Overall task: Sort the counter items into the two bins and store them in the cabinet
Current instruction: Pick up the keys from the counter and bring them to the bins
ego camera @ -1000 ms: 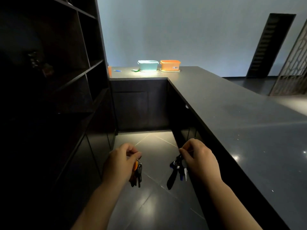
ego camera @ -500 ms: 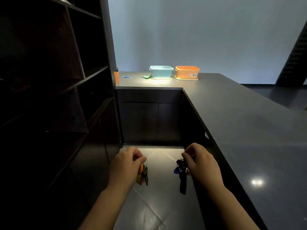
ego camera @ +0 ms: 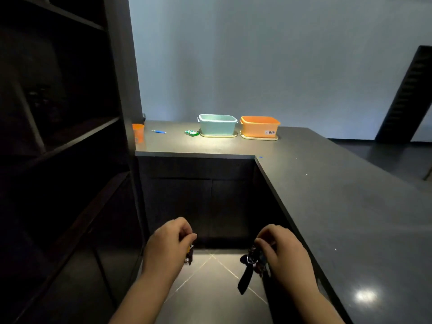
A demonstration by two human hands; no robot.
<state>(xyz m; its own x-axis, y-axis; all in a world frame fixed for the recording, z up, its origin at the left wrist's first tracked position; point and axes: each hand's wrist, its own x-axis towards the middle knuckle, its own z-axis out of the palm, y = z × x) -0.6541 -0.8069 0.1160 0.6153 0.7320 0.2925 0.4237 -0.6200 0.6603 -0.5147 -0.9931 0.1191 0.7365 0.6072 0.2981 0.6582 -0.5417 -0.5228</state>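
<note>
Two bunches of keys hang pinched, one in the left hand, one in the right hand, well short of the teal bin and orange bin on the far counter, so sorting looks barely begun.

Two bare forearms reach forward from six o'clock. The left hand at seven o'clock and the right hand at five o'clock are level, apart, knuckles up, fingers curled, each pinching a dangling bunch of keys.
</note>
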